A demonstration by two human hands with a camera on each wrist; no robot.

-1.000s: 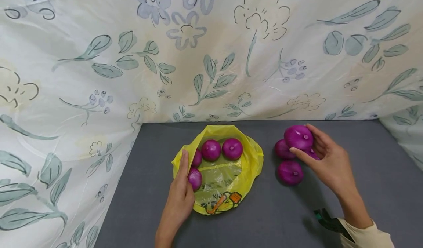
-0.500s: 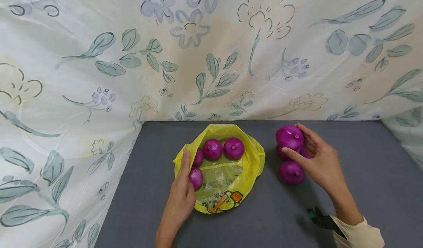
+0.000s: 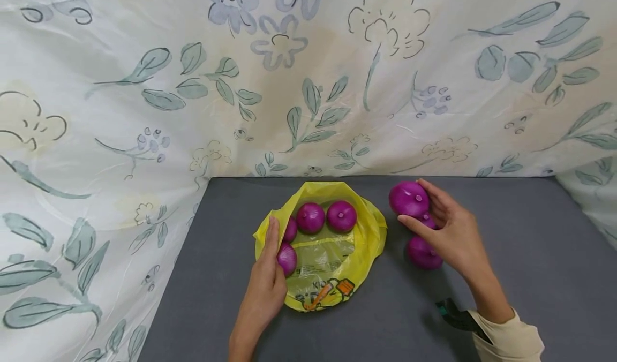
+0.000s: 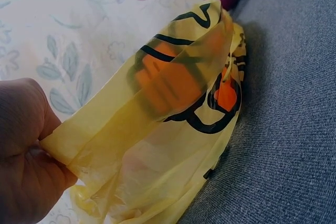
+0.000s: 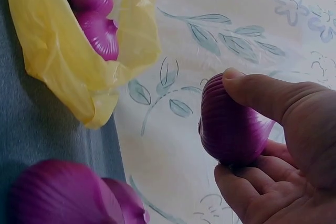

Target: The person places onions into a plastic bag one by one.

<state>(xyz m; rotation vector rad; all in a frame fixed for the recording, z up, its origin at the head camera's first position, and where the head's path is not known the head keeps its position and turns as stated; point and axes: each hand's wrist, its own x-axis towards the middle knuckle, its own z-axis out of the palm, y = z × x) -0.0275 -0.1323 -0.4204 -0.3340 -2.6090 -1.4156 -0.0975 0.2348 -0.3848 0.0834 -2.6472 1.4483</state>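
Note:
My right hand (image 3: 452, 234) holds a red onion (image 3: 408, 198) between thumb and fingers, raised over the loose onions right of a yellow plastic bag (image 3: 370, 239). In the right wrist view the thumb lies on top of this onion (image 5: 231, 124) and the fingers are below it. My left hand (image 3: 264, 289) grips the bag's left edge, and the left wrist view shows the plastic (image 4: 89, 145) pinched by that hand (image 4: 26, 150). Inside the open bag sit several onions (image 3: 310, 218), two of them partly hidden by its left side.
Under and in front of the raised onion, more onions (image 3: 423, 253) lie on the dark grey table (image 3: 376, 324), partly hidden by the right hand. A floral cloth (image 3: 308, 83) hangs behind the table and along its left side.
My right hand has moved left with its onion, closer to the bag. The left hand stays at the bag's edge, and the onions inside look the same.

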